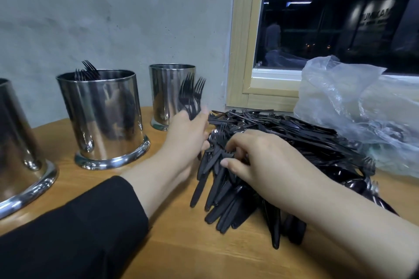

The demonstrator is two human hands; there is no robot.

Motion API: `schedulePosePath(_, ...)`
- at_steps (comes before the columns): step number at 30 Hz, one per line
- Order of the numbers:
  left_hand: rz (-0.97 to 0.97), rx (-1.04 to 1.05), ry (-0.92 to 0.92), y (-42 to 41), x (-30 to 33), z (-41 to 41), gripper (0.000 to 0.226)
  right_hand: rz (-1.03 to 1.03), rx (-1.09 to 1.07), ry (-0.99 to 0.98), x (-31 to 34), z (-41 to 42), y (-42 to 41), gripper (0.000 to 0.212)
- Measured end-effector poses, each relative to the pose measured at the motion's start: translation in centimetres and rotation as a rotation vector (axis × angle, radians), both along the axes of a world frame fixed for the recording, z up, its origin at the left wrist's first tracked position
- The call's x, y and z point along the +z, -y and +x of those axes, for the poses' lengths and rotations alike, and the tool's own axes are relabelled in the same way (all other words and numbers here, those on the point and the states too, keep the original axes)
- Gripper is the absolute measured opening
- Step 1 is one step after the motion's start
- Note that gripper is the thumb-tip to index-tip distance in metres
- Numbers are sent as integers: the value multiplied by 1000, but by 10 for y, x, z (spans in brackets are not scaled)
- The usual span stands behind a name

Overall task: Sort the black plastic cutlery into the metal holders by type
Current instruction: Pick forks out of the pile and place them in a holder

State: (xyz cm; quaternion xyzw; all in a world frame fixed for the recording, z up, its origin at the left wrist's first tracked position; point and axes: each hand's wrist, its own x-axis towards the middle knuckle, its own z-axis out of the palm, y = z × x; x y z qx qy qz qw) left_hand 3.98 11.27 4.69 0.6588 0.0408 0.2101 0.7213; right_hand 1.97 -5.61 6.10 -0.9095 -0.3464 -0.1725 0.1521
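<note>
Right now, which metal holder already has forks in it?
The middle holder: fork tines stick up above its rim. The far holder by the window frame shows none inside; the left holder is cut off, contents unseen.

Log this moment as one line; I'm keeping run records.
left hand: holds black plastic forks | right hand: picking in black cutlery pile | middle shiny metal holder: forks inside

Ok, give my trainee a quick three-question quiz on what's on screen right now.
1. True or false: the left hand holds a bunch of forks.
2. Which metal holder already shows fork tines: A) the middle holder, B) the far holder?
3. Fill in: the right hand rests on the ___ of cutlery.

Key: 1 true; 2 A; 3 pile.
</note>
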Motion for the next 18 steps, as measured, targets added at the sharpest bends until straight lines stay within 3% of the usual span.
schedulePosePath(7, 83, -18, -34, 2, 1, -7, 33, -237, -7, 150, -16, 16, -18, 42)
schedulePosePath(13, 68, -46, -48, 4, 3, -8, 35, -272, -1, 210, -27, 19, -13, 22)
schedulePosePath(18, 72, -46, -27, 3, 7, -10, 30, -282, -30, 233, -28, 21, -14, 20)
